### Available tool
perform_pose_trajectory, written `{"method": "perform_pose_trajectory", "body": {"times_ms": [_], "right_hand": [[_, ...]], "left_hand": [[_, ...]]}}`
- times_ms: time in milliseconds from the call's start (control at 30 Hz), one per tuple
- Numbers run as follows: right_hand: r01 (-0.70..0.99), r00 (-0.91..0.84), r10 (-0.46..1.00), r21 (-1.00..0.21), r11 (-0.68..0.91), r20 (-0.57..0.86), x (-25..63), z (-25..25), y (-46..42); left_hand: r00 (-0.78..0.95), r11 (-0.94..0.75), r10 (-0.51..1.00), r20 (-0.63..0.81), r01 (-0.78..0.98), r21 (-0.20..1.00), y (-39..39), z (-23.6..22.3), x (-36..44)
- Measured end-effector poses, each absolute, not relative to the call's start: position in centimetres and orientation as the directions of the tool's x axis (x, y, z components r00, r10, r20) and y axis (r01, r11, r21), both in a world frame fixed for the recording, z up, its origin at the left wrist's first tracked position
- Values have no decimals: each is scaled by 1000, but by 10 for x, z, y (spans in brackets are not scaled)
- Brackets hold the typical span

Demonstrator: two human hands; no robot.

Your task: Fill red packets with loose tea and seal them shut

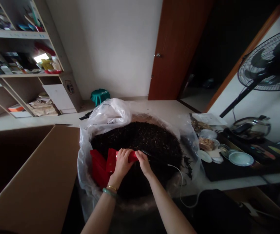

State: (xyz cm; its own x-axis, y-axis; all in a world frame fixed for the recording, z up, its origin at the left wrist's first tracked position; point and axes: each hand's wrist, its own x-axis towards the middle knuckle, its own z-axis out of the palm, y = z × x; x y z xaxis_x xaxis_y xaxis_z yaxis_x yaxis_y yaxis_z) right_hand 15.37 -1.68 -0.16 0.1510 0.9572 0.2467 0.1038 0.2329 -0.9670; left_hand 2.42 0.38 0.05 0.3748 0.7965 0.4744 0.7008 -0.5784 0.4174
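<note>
A big round container lined with a clear plastic bag holds a heap of dark loose tea leaves. Several red packets lie on the leaves at the container's left side. My left hand, with bangles at the wrist, has its fingers closed on one red packet. My right hand pinches the same packet's right end, just over the leaves.
A large open cardboard box stands at the left. A dark table at the right carries bowls, plates and a kettle. A standing fan is at the far right. Shelves and a brown door are behind.
</note>
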Motion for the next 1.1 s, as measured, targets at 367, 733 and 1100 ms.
{"method": "perform_pose_trajectory", "body": {"times_ms": [367,733,1100], "right_hand": [[198,124,977,-969,145,172,157,-13,-12],[258,54,979,-950,178,198,164,-1,-16],[364,-2,981,-913,182,195,151,1,-23]], "left_hand": [[387,-564,802,456,741,364,-4,9,27],[428,-569,806,410,751,335,-2,11,23],[387,-538,817,428,779,321,-6,6,22]]}}
